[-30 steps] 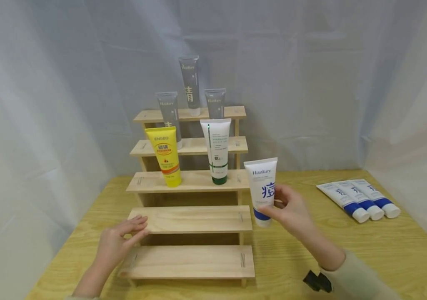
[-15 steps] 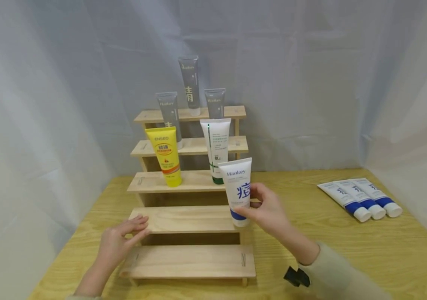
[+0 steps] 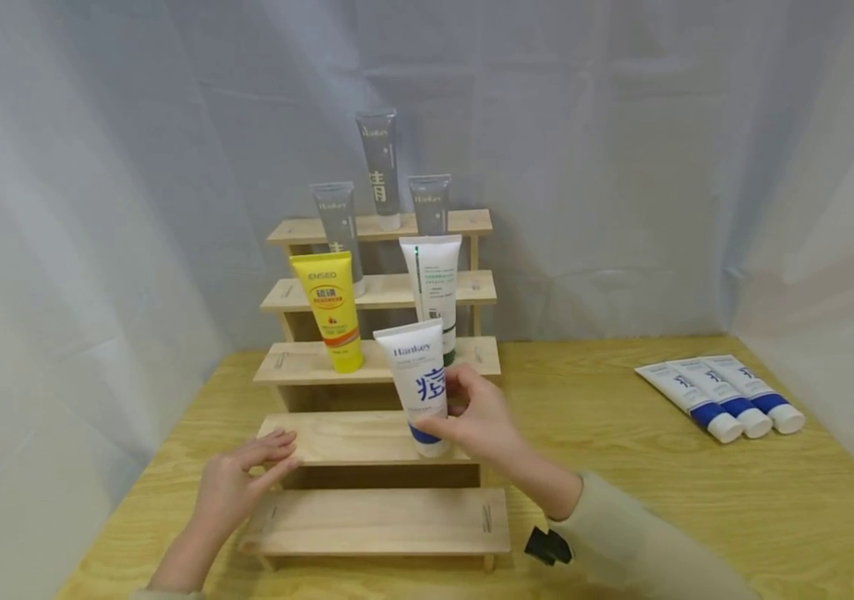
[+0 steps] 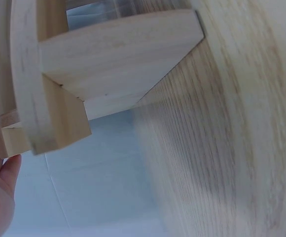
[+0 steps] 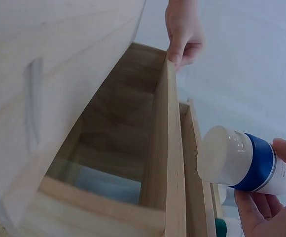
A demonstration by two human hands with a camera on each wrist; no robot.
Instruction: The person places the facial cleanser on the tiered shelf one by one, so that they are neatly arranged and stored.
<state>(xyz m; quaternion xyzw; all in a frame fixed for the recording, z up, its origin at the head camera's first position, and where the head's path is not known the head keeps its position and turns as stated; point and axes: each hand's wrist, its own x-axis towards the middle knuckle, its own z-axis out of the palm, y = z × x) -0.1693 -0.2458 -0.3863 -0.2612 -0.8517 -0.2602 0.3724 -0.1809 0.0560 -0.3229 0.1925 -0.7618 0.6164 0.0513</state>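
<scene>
My right hand (image 3: 477, 417) pinches a white squeeze tube (image 3: 415, 367) with a blue band and white cap. It holds the tube cap down, nearly upright, at the second step from the bottom of the wooden display stand (image 3: 367, 521). In the right wrist view the cap (image 5: 217, 155) appears beyond the step's edge; contact is unclear. My left hand (image 3: 235, 475) grips the left end of that same step, thumb at its front edge. A yellow tube (image 3: 332, 312) and a white-and-green tube (image 3: 434, 279), partly hidden, stand one step higher.
Three grey tubes stand on the upper steps, one grey tube (image 3: 379, 162) at the top. Three white tubes with blue bands (image 3: 719, 398) lie side by side on the wooden table (image 3: 606, 525) at right. A pale curtain (image 3: 584, 167) hangs behind.
My right hand has carried the white-and-blue tube leftward, from right of the stand to over the second step. My left hand has stayed at the step's left end.
</scene>
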